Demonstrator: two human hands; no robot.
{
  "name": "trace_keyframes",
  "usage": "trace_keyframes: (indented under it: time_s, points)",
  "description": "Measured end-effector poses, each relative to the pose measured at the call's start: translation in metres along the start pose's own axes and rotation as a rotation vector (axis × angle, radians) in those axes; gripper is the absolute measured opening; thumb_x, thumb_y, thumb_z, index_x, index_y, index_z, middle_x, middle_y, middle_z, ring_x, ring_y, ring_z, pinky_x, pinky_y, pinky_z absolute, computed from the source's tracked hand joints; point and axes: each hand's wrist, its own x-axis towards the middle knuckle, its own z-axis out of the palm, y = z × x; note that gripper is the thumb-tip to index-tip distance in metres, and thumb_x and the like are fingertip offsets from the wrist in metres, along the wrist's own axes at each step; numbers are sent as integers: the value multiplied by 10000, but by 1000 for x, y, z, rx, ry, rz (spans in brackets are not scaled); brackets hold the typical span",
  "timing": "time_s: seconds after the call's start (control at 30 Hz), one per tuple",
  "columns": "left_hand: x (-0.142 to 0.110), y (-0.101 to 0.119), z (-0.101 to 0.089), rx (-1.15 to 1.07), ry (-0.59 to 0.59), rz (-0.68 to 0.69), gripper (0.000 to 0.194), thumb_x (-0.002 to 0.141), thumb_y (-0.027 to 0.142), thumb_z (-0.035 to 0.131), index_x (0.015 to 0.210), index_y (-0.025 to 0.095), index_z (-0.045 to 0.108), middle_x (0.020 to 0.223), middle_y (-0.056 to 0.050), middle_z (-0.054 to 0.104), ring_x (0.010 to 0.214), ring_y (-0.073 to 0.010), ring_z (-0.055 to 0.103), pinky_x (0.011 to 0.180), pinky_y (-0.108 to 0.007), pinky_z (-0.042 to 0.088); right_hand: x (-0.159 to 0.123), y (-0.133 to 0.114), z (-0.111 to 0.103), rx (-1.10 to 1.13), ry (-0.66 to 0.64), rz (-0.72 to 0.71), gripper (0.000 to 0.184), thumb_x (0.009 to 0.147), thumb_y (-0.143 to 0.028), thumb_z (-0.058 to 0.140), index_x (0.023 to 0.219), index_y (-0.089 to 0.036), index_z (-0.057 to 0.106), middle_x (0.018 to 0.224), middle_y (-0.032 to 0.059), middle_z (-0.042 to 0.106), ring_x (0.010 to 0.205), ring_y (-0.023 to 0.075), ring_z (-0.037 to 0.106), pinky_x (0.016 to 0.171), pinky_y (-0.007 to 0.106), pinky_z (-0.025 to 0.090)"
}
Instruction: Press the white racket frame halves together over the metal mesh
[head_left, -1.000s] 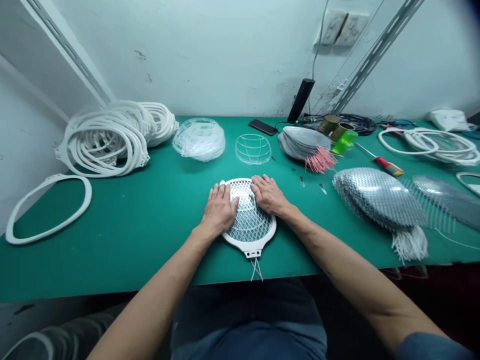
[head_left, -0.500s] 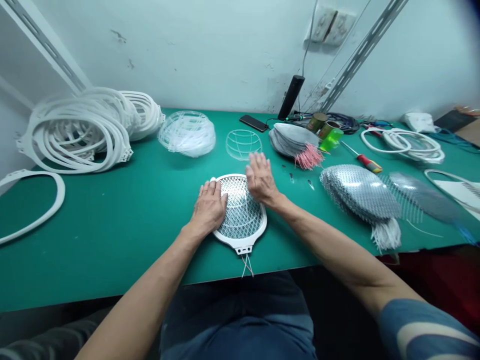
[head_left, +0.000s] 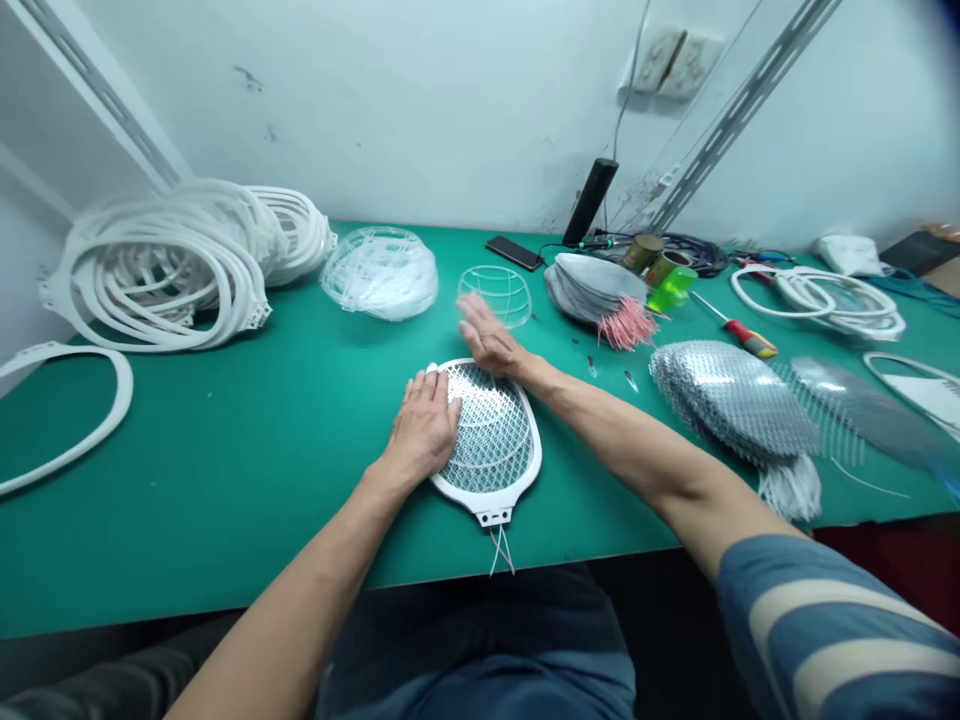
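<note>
Well, the left hand [head_left: 424,430] lies flat and unclenched on the mesh of a white plastic bug-zapper racket [head_left: 487,440] at lower centre of the green surface [head_left: 225,480], while the open right hand [head_left: 487,338] spreads just beside a clear plastic grid dome [head_left: 495,295].

Red-handled screwdriver [head_left: 739,335] and black smartphone [head_left: 514,253] on the green work mat [head_left: 225,480]

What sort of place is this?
Likely a small workshop assembling electric fly swatters: a green bench mat, piled white plastic frames, stacked metal mesh panels with wires.
</note>
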Motion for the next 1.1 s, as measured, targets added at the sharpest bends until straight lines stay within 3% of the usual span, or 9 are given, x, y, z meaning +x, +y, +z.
trace_keyframes:
  time_s: [0.17, 0.27, 0.33, 0.43, 0.53, 0.67, 0.8, 1.0, 1.1]
  points:
    - [0, -2, 4, 13, 28, -8, 600, 1074, 387, 315, 1522, 7, 439, 1606, -232, 423, 1520, -356, 360, 1268, -501, 272, 17, -2, 5, 42, 44, -94, 728, 1070, -567, 179, 1581, -81, 360, 1633, 203, 378, 1582, 307, 210, 1284, 569, 210]
    - [0, -2, 4, 22, 41, 3, 582, 1071, 380, 325, 1513, 22, 449, 1596, -230, 440, 1512, -347, 378, 1257, -512, 293, 20, -10, 8, 38, -54, -100, 757, 1072, -574, 186, 1543, -28, 416, 1590, 238, 433, 1569, 295, 255, 1278, 519, 247]
    - [0, -2, 3, 24, 32, 6, 575, 1070, 381, 326, 1514, 37, 449, 1593, -224, 448, 1509, -338, 387, 1252, -516, 304, 19, -16, 6, 4, -109, -62, 749, 1077, -562, 195, 1500, -13, 480, 1556, 224, 489, 1554, 264, 299, 1277, 448, 265]
    - [0, -1, 2, 19, 15, -8, 592, 1068, 393, 319, 1520, 32, 446, 1600, -224, 437, 1518, -340, 373, 1261, -500, 290, 12, -21, -7, -58, -34, 87, 713, 1092, -493, 133, 1495, -29, 495, 1563, 183, 497, 1545, 222, 323, 1283, 402, 245]
    - [-1, 0, 2, 16, 26, -17, 608, 1067, 407, 309, 1527, 31, 441, 1606, -227, 427, 1523, -347, 360, 1261, -506, 285, -10, -27, -21, -89, 28, 188, 694, 1093, -430, 71, 1513, -63, 484, 1569, 173, 492, 1534, 229, 345, 1284, 446, 247]
    - [-2, 0, 0, 12, 22, -15, 612, 1064, 408, 321, 1539, 34, 420, 1610, -224, 423, 1525, -348, 356, 1257, -505, 282, -65, -46, -22, -82, -91, 193, 612, 1083, -462, 200, 1450, -157, 583, 1461, 133, 618, 1461, 258, 469, 1248, 498, 336]
    - [-3, 2, -5, -7, -4, -15, 633, 1069, 421, 313, 1569, 37, 367, 1623, -219, 402, 1538, -348, 327, 1261, -504, 270, -113, -66, -14, -168, -184, 271, 804, 1056, -595, 214, 1537, 14, 422, 1623, 266, 361, 1564, 361, 243, 1265, 571, 253]
    - [-6, 1, -6, -49, -67, -32, 633, 1078, 433, 311, 1569, 37, 369, 1643, -228, 357, 1557, -354, 275, 1267, -519, 240, -120, -77, -15, -231, -238, 318, 904, 1044, -640, 133, 1549, 70, 373, 1635, 281, 325, 1567, 371, 223, 1288, 504, 203]
    - [5, -6, -23, -62, -88, -20, 649, 1090, 472, 248, 1573, 55, 368, 1645, -228, 352, 1558, -352, 272, 1249, -529, 272, -118, -77, -14, -227, -218, 325, 871, 1051, -616, 141, 1539, 55, 404, 1624, 270, 353, 1559, 368, 251, 1280, 517, 224]
